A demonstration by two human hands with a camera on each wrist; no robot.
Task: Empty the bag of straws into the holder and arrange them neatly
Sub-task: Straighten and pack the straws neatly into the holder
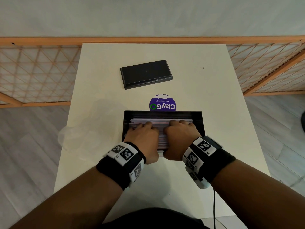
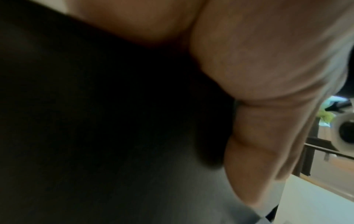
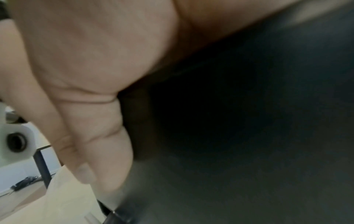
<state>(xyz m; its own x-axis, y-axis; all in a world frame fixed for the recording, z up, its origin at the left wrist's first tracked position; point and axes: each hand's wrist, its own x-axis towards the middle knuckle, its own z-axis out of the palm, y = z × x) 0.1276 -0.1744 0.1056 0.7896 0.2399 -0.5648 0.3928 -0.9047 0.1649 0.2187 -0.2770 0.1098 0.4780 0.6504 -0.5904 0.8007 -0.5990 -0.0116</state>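
A black rectangular holder (image 1: 202, 123) stands on the white table (image 1: 214, 96), filled with pale pink and white straws (image 1: 162, 121) lying left to right. Both hands lie side by side on top of the pile. On my left hand (image 1: 144, 129) and my right hand (image 1: 180, 128) the fingers bend down into the straws. Both thumbs drop over the holder's near side. In the left wrist view the left thumb (image 2: 268, 136) lies along the dark holder wall (image 2: 95, 121). The right thumb (image 3: 95, 136) lies likewise against the wall (image 3: 229, 136). A clear plastic bag (image 1: 85, 129) lies crumpled to the left.
A black lid (image 1: 146, 74) lies flat at the back of the table. A round purple sticker (image 1: 162, 104) sits just behind the holder. Wooden lattice screens (image 1: 36, 71) flank the table, with grey floor on both sides.
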